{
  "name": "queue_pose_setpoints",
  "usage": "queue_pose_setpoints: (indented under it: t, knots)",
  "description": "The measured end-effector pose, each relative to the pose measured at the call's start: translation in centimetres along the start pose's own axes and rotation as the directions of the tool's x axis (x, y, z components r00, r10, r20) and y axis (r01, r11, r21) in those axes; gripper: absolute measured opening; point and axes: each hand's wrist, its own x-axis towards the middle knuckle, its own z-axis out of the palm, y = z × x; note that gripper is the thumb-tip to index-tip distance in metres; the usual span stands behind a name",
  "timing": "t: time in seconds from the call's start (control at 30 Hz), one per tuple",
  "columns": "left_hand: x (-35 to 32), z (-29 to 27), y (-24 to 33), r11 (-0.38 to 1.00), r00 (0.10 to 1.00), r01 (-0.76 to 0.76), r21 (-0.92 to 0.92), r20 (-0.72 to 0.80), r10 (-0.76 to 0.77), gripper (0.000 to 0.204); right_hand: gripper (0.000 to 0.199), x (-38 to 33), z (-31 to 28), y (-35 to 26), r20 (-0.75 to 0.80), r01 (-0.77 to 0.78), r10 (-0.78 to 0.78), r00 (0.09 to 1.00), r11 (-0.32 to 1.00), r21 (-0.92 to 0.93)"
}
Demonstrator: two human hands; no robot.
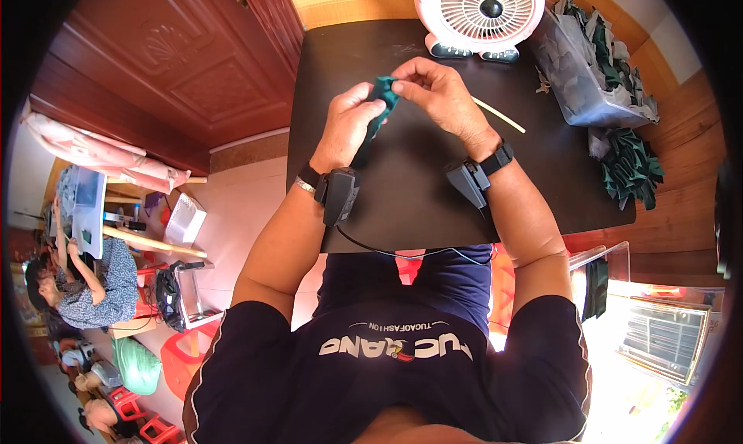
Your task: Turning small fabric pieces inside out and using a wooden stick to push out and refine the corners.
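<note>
Above the dark tabletop (410, 181), my left hand (346, 125) grips a narrow folded strip of dark green fabric (383, 96), thumb pressed on its face. At the strip's upper end, my right hand (439, 96) pinches the fabric's edge between thumb and forefinger. The strip stands tilted, its lower end partly hidden behind my left fingers. A thin pale stick (499, 114) lies on the table just right of my right hand. Both my wrists wear black straps with dark box-shaped devices, and a cable hangs from the left one.
A white and pink fan (489, 9) stands at the table's far edge. To the right, a clear plastic bin (576, 96) holds dark green and grey fabric pieces; a bundle of green strips (631, 165) lies beside it. Other people sit at the far left near red stools.
</note>
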Motion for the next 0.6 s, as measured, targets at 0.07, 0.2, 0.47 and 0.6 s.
queue_pose_setpoints:
  t: [0.07, 0.2, 0.47, 0.6]
  knots:
    - [-0.4, 0.3, 0.7, 0.992, 0.987, 0.121, -0.029, 0.106, -0.117, 0.025, 0.015, 0.0, 0.0, -0.2, 0.015, -0.023, 0.023, 1.0, 1.0, -0.012]
    - [0.3, -0.4, 0.9, 0.949, 0.904, 0.306, -0.081, 0.337, -0.263, 0.028, 0.013, -0.3, 0.3, -1.2, 0.014, 0.131, -0.135, 0.991, 0.978, 0.164]
    - [1.7, -4.4, 0.8, 0.816, 0.991, 0.109, -0.568, -0.006, -0.136, 0.043, 0.023, 0.0, -3.2, -1.2, -0.202, -0.075, -0.151, 0.968, 0.59, -0.804]
    - [2.3, -5.3, 0.1, 0.717, 0.991, -0.016, -0.697, -0.105, -0.081, 0.043, 0.025, -0.5, -5.2, 0.2, -0.134, -0.14, 0.043, 0.99, 0.282, -0.949]
